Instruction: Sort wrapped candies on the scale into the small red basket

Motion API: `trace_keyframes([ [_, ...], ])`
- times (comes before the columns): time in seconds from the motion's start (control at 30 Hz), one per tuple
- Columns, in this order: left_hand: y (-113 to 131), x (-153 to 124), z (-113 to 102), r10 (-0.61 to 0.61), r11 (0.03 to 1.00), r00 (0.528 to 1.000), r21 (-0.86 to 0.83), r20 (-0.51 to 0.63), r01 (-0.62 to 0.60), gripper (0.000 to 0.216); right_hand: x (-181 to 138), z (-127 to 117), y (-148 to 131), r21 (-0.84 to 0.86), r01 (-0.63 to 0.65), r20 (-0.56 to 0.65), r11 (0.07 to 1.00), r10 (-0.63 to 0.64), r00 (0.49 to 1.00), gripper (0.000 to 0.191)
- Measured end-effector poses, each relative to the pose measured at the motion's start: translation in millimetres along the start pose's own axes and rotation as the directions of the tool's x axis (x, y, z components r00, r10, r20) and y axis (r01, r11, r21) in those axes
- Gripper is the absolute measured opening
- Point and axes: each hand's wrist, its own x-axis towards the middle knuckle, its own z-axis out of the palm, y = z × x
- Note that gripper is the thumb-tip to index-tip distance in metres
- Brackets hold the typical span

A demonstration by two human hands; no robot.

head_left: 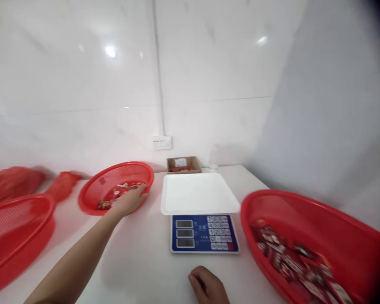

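My left hand [130, 200] reaches over the near right rim of a red plastic basket [93, 185]. Its fingers are stretched out, with the thumb apart, just over or touching small wrapped packets [105, 204] in the basket's bottom. Nothing is visibly held in it. Curled on the white table, my right hand [209, 286] shows a loose fist and no object. Just beyond it is a weighing scale with a blue keypad panel [204, 234] and blank-looking displays. On top of the scale lies a bare white pan [198, 194].
A larger red basket [345, 215] holding many red-wrapped packets [291, 261] stands on the right. Another red basket [19, 249] is at the left, with red bags [15, 179] behind it. A small cardboard box [184, 164] sits near the wall, below a socket [162, 142].
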Motion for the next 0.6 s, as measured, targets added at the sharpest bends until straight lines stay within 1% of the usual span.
trace_keyframes([
  [0.07, 11, -1, 5, 0.034, 0.999, 0.999, 0.013, -0.029, -0.034, 0.042, 1, -4, -6, -0.035, 0.002, 0.023, 0.999, -0.001, 1.0, 0.028],
  [0.1, 18, -1, 8, 0.068, 0.998, 0.996, 0.009, -0.063, -0.067, 0.044, 1, -7, -9, -0.056, -0.007, 0.031, 0.998, 0.008, 0.999, 0.024],
  [0.13, 27, -3, 12, 0.105, 0.994, 0.987, -0.018, -0.12, -0.108, 0.044, 1, -11, -13, -0.073, -0.004, 0.041, 0.997, 0.007, 0.999, 0.021],
  [0.2, 52, -13, 23, 0.178, 0.953, 0.944, -0.189, -0.278, -0.235, 0.04, -2, -26, -23, -0.089, 0.038, 0.072, 0.995, -0.031, 0.997, 0.015],
  [0.23, 66, -22, 31, 0.198, 0.904, 0.93, -0.31, -0.31, -0.295, 0.036, -4, -38, -31, -0.087, 0.074, 0.087, 0.993, -0.067, 0.994, 0.014],
  [0.27, 82, -34, 39, 0.236, 0.843, 0.928, -0.415, -0.287, -0.342, 0.032, -7, -54, -41, -0.084, 0.105, 0.087, 0.991, -0.098, 0.991, 0.014],
  [0.3, 97, -48, 49, 0.315, 0.771, 0.919, -0.501, -0.236, -0.393, 0.028, -11, -72, -51, -0.091, 0.122, 0.061, 0.988, -0.116, 0.991, 0.016],
  [0.33, 111, -63, 61, 0.408, 0.7, 0.896, -0.571, -0.173, -0.429, 0.025, -13, -92, -60, -0.106, 0.126, 0.032, 0.986, -0.124, 0.992, 0.017],
  [0.37, 124, -78, 73, 0.504, 0.633, 0.856, -0.627, -0.113, -0.455, 0.023, -16, -115, -69, -0.136, 0.096, -0.01, 0.986, -0.098, 0.995, 0.019],
  [0.43, 143, -104, 99, 0.641, 0.546, 0.767, -0.706, 0.006, -0.451, 0.021, -18, -160, -79, -0.238, -0.002, -0.103, 0.971, -0.023, 0.994, 0.021],
  [0.47, 148, -113, 111, 0.716, 0.502, 0.695, -0.739, 0.063, -0.449, 0.02, -18, -181, -78, -0.281, -0.062, -0.136, 0.958, 0.024, 0.99, 0.021],
  [0.5, 152, -121, 123, 0.764, 0.477, 0.636, -0.755, 0.105, -0.449, 0.018, -18, -199, -74, -0.324, -0.141, -0.165, 0.936, 0.091, 0.982, 0.021],
  [0.57, 153, -128, 142, 0.823, 0.447, 0.544, -0.776, 0.163, -0.444, 0.018, -19, -227, -57, -0.419, -0.284, -0.165, 0.862, 0.235, 0.958, 0.022],
  [0.6, 152, -128, 148, 0.836, 0.441, 0.518, -0.783, 0.182, -0.438, 0.019, -20, -236, -45, -0.457, -0.334, -0.123, 0.825, 0.313, 0.942, 0.023],
])
